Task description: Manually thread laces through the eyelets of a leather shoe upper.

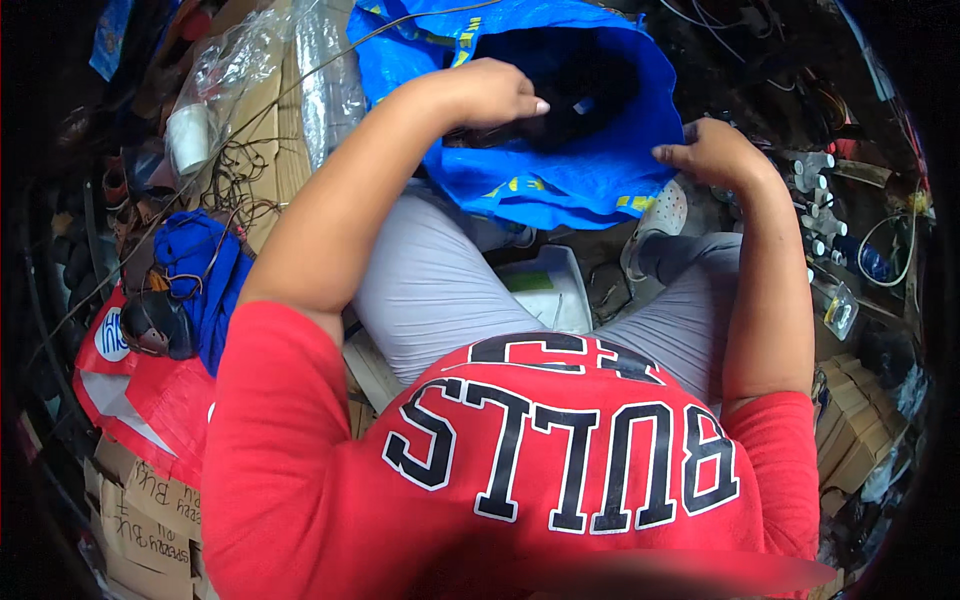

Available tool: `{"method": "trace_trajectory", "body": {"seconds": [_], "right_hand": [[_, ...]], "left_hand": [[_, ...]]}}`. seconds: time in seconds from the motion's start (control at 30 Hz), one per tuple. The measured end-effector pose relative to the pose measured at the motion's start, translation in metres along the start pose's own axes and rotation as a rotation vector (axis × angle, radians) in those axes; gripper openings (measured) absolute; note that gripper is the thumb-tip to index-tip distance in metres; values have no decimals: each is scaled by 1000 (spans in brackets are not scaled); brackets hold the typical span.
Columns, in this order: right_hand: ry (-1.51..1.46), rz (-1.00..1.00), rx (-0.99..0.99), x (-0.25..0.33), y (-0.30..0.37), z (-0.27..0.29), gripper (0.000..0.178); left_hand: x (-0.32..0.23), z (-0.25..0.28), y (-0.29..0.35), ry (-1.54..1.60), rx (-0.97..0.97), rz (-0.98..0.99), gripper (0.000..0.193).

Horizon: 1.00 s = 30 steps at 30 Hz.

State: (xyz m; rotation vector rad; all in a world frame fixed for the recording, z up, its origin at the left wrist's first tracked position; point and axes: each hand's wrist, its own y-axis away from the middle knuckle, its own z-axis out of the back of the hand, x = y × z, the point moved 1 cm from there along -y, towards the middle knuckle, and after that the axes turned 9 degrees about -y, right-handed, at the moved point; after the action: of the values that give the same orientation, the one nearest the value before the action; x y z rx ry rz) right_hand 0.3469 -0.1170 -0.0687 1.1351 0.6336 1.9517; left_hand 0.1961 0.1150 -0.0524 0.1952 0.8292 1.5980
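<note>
A large blue woven bag (560, 185) with yellow markings stands mouth-up in front of my knees. Inside it sits a dark bundle (600, 85), too shadowed to make out, with a small pale patch on it. My left hand (495, 95) is over the left side of the bag's mouth with its fingers curled in; whatever they hold, if anything, is hidden. At the right rim, my right hand (722, 152) grips the bag's edge, its thumb on the inner side and its fingers partly hidden behind.
A white plastic container (572, 290) sits between my legs. To the left lie a white cup (187, 138), tangled cords (235, 185), blue cloth (205, 265) and a red bag (120, 385). Flattened cardboard (150, 530) is lower left; more cardboard (855, 425) and white-capped items (815, 200) are right.
</note>
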Motion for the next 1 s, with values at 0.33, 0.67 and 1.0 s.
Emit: {"method": "trace_trajectory", "body": {"seconds": [0.33,0.67,1.0], "right_hand": [[-271,232,-465,1,1,30,66],[-348,354,-533,-2,0,30,50],[-385,385,-569,-3,0,33,42]], "left_hand": [[61,-126,-147,-211,209,279,34],[45,-173,-152,-30,-29,532,42],[42,-185,-149,-95,-288,676,47]]}}
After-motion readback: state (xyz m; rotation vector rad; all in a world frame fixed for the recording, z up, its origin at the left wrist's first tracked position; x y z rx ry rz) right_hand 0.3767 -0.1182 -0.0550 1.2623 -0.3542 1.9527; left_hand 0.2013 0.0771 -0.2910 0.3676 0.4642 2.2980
